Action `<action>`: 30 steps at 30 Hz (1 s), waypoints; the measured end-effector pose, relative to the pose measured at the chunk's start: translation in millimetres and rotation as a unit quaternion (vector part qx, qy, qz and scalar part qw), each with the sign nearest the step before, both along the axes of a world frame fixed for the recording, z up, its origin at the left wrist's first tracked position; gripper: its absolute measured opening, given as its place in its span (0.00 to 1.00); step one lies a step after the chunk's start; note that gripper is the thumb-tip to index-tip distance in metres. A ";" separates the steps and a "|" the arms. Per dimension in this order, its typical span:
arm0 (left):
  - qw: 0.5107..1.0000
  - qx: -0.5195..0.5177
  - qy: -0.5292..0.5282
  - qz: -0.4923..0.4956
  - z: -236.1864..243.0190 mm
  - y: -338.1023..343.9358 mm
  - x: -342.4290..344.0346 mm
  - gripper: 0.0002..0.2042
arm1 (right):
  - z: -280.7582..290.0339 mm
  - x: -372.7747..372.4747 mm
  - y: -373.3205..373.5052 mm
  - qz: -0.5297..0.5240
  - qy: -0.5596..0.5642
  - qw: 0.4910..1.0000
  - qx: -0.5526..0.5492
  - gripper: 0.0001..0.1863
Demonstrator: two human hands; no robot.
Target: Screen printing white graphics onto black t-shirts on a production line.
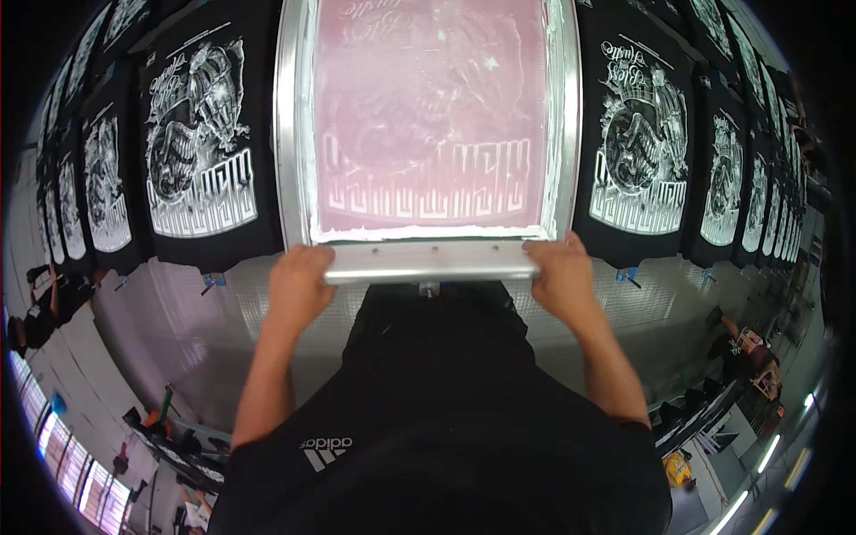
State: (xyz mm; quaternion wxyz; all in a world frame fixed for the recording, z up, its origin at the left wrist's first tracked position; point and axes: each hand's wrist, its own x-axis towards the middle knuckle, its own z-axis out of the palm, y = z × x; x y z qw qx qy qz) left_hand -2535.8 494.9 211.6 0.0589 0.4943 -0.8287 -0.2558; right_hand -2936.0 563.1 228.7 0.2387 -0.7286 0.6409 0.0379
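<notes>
A screen-printing frame (pixel 428 259) of silvery metal lies in front of my body, its pink mesh (pixel 428 107) showing a stencilled design. White ink runs in a ragged band along the mesh's inner edges. At the frame's near left corner, my left hand (pixel 303 281) is closed round the end of the near bar. My right hand (pixel 563 276) grips the same bar at its right end, thumb toward the middle. Both forearms come up from below, on either side of my black shirt. Whatever lies under the mesh is hidden, and the frame's far end is cut off.
Black shirts with white prints, such as one shirt (pixel 196 143) on the left and another (pixel 640 143) on the right, lie in a long row either side. Small blue clamps (pixel 629 275) stick out below them. Other people (pixel 744 357) are at the far right and left.
</notes>
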 end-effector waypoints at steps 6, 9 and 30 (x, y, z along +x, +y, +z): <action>0.999 -0.026 0.020 0.025 -25.3 23.9 1.9 0.19 | -14.9 6.8 14.9 -0.019 0.001 1.000 0.004 0.22; 0.987 -0.157 0.039 0.018 -54.8 68.0 13.3 0.20 | -31.5 17.0 54.6 0.000 -0.011 0.996 -0.092 0.27; 0.985 -0.137 -0.089 0.046 -14.2 -450.7 -96.3 0.21 | -24.2 -101.2 -466.8 0.023 0.119 0.985 -0.122 0.26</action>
